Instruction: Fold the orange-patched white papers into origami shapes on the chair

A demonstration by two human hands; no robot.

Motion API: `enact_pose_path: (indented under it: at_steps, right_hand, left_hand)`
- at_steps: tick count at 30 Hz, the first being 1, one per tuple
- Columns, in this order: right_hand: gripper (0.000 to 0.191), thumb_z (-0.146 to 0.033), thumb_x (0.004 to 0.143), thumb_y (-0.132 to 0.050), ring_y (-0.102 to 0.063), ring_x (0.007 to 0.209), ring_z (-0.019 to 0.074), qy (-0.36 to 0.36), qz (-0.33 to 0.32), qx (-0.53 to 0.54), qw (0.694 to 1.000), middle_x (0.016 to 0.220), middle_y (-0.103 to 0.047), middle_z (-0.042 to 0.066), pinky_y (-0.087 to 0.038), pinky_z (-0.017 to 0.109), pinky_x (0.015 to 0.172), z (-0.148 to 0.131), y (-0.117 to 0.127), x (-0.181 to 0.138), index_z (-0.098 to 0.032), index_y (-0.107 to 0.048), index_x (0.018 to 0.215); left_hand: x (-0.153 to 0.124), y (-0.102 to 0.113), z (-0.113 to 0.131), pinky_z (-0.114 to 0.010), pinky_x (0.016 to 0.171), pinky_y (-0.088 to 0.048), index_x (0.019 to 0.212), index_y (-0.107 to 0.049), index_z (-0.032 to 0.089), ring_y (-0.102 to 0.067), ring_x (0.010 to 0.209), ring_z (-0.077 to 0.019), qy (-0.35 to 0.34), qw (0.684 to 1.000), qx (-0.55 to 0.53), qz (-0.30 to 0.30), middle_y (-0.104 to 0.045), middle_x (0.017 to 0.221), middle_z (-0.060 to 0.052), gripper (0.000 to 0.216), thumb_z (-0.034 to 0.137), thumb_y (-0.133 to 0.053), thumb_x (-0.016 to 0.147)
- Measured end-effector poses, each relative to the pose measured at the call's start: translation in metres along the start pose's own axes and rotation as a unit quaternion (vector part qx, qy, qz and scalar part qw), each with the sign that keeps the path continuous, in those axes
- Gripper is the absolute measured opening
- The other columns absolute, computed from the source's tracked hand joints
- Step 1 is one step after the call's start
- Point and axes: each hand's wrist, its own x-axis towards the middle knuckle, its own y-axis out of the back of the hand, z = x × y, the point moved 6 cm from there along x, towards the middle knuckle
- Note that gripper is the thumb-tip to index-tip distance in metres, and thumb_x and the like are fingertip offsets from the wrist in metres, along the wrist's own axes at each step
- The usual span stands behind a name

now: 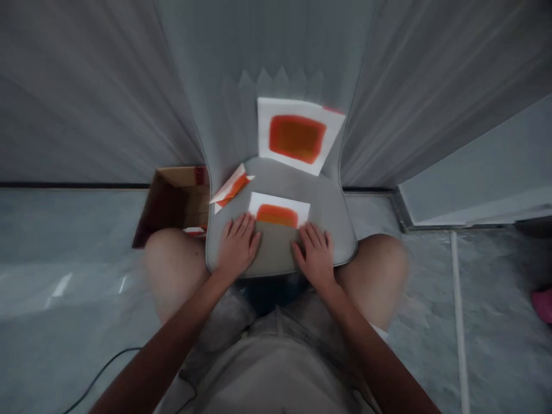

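A grey chair seat (328, 218) stands between my knees. On it lies a white sheet with an orange patch (279, 210), folded over so only a strip shows. My left hand (237, 244) lies flat on the seat, fingers together, its fingertips at the sheet's lower left corner. My right hand (315, 253) rests flat with fingers slightly spread, touching the sheet's lower right edge. A larger white sheet with an orange rectangle (297, 137) leans against the chair back. A small folded orange and white paper (230, 188) lies at the seat's left edge.
An open cardboard box (172, 201) sits on the floor left of the chair. Grey curtains hang behind. A white pole (457, 310) lies on the floor at right, a cable (99, 374) at lower left, and a pink object (543, 305) at the right edge.
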Motion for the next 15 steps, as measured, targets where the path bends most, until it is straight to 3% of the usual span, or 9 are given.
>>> enact_pose_path:
  at_steps: [3, 6, 9, 12, 15]
  right_hand:
    - [0.054, -0.043, 0.107, -0.042, -0.052, 0.136, 0.0344, -0.023, 0.021, 0.014, 0.999, 0.147, -0.06, 0.022, -0.039, 0.053, 0.117, 0.005, 0.009, 0.032, -0.011, -0.057, 0.149]
    - [0.058, -0.046, 0.105, -0.048, -0.05, 0.138, 0.0378, -0.002, 0.016, 0.016, 1.0, 0.151, -0.055, 0.023, -0.041, 0.054, 0.114, 0.005, 0.009, 0.081, -0.011, -0.054, 0.151]
    - [0.046, -0.04, 0.098, -0.061, -0.06, 0.127, 0.0358, 0.021, -0.055, 0.009, 0.998, 0.136, -0.068, 0.02, -0.046, 0.048, 0.109, 0.002, -0.002, 0.123, -0.012, -0.069, 0.134]
    - [0.029, -0.033, 0.093, -0.067, -0.068, 0.108, 0.0291, 0.01, -0.122, 0.021, 0.992, 0.114, -0.076, 0.014, -0.051, 0.039, 0.099, 0.0, -0.01, 0.138, -0.015, -0.078, 0.114]
    - [0.021, -0.026, 0.09, -0.066, -0.069, 0.102, 0.0258, -0.006, -0.12, 0.043, 0.992, 0.108, -0.077, 0.012, -0.052, 0.035, 0.093, -0.004, -0.007, 0.133, -0.016, -0.079, 0.103]
  left_hand:
    - [-0.001, -0.001, -0.001, -0.053, 0.132, -0.022, 0.16, -0.044, 0.013, -0.037, 0.157, -0.0282, -0.001, 1.0, -0.008, 0.009, -0.043, 0.165, -0.011, 0.06, 0.043, -0.032, 0.11]
    - [-0.002, 0.001, 0.0, -0.053, 0.132, -0.021, 0.159, -0.047, 0.016, -0.038, 0.157, -0.0278, -0.004, 1.0, -0.022, 0.015, -0.044, 0.165, -0.009, 0.057, 0.042, -0.035, 0.109]
    - [-0.004, 0.004, -0.001, -0.052, 0.131, -0.024, 0.157, -0.049, 0.016, -0.038, 0.156, -0.0276, -0.006, 0.999, -0.035, 0.034, -0.046, 0.164, -0.009, 0.055, 0.04, -0.038, 0.108]
    - [-0.009, 0.008, -0.002, -0.048, 0.129, -0.031, 0.151, -0.056, 0.017, -0.042, 0.154, -0.0259, -0.001, 0.996, -0.061, 0.072, -0.051, 0.161, -0.009, 0.049, 0.034, -0.041, 0.107]
    - [-0.014, 0.006, 0.005, -0.046, 0.127, -0.036, 0.142, -0.064, 0.019, -0.047, 0.15, -0.0246, 0.007, 0.992, -0.085, 0.094, -0.056, 0.157, -0.007, 0.044, 0.031, -0.042, 0.106]
